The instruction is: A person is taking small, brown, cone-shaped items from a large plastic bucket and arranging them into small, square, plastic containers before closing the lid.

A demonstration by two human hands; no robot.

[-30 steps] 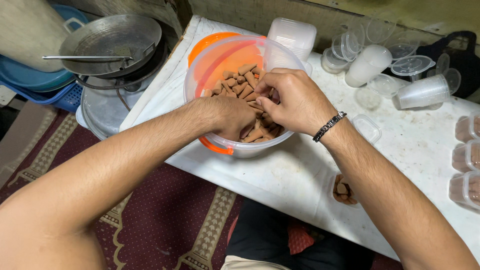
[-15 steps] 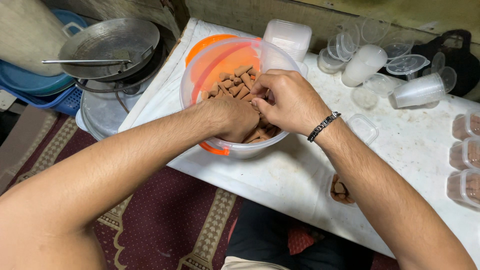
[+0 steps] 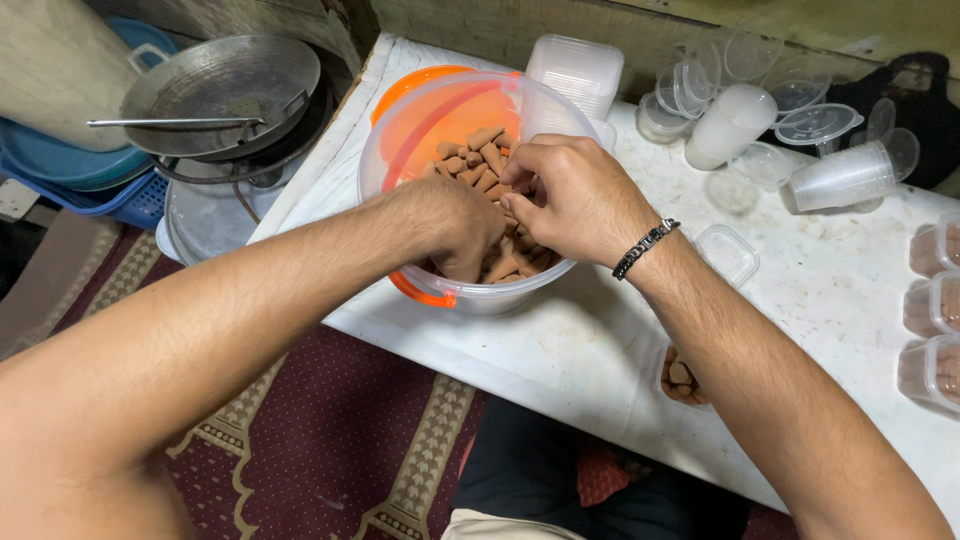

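A clear plastic tub (image 3: 400,130) with orange handles stands on the white table and holds many small brown cone-shaped pieces (image 3: 478,158). Both my hands are inside it. My left hand (image 3: 452,225) is curled down into the pieces at the near side. My right hand (image 3: 565,195), with a dark bracelet on the wrist, has its fingers pinched together among the pieces in the middle. Whether either hand holds pieces is hidden by the fingers. A small clear container (image 3: 680,378) with a few brown pieces sits under my right forearm.
Stacks of clear cups (image 3: 838,176) and lids (image 3: 690,88) lie at the back of the white table (image 3: 560,340). Filled small containers (image 3: 935,310) line the right edge. A metal pan (image 3: 225,85) on a stand is at the left, over a patterned rug (image 3: 330,450).
Both hands have stayed in the tub, with the fingers shifting slightly among the brown pieces. The view has drifted a little.
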